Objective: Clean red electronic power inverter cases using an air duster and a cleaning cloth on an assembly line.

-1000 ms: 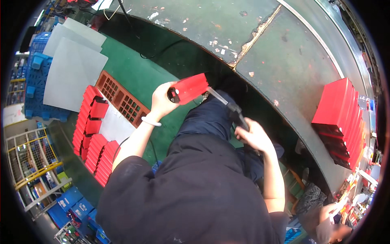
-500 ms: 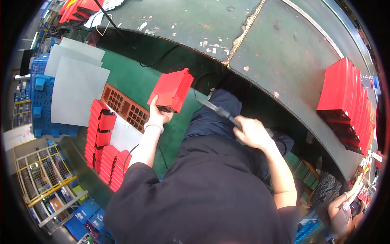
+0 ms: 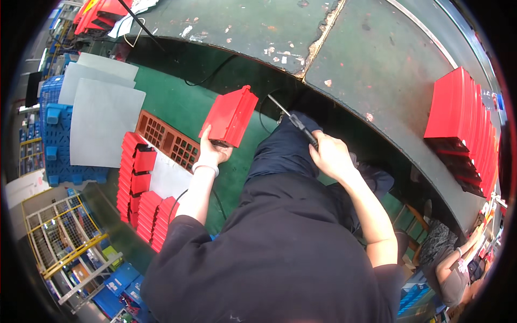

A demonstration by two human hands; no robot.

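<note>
My left hand grips a red box-shaped plastic part from below and holds it up, tilted, above the green surface. A dark opening shows at the part's lower end, by my fingers. In my right hand is a slim hand tool with a dark handle and a thin, straight metal shaft; its exact kind is unclear. The shaft points up and left, over my legs, apart from the red part.
Rows of red parts stand left on a white sheet beside a brown grid-like block. More red parts are stacked on the worn green bench to the right. Grey sheets lie against blue crates. Another person is at far right.
My right hand has shifted slightly upward and the tool's shaft has swung to point more steeply up. The red part in my left hand has turned a little and stays about in place.
</note>
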